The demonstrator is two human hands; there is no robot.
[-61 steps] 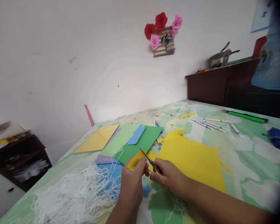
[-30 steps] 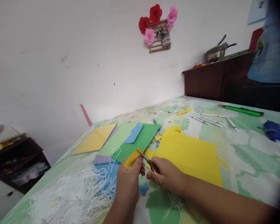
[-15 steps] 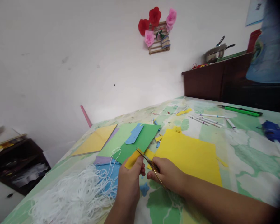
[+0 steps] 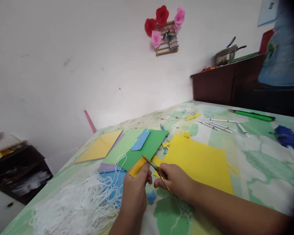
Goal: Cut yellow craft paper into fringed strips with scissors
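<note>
Between the thumb and fingers of my left hand (image 4: 136, 189) is a small piece of yellow craft sheet (image 4: 137, 167). My right hand (image 4: 177, 181) grips a pair of scissors (image 4: 159, 171) by the gold-coloured handles. The blades lie at the upper edge of the yellow piece, close to my left thumb; whether they bite into it I cannot tell. Beyond my hands a dark green sheet (image 4: 148, 148) carries a cut blue strip (image 4: 140, 140). Right of them rests a large yellow sheet (image 4: 198, 160). A small blue cutout (image 4: 151, 197) sits on the tablecloth below the scissors.
A tangle of white string (image 4: 75, 207) spreads at the left, partly over a blue sheet (image 4: 114, 179). An orange-yellow sheet (image 4: 100, 147) lies farther back. Several white markers (image 4: 219, 125), a green cutter (image 4: 253, 115) and a dark blue object (image 4: 288, 136) are at the right.
My hands, the yellow piece and the scissors stay almost in the same place. The whole view has shifted very slightly.
</note>
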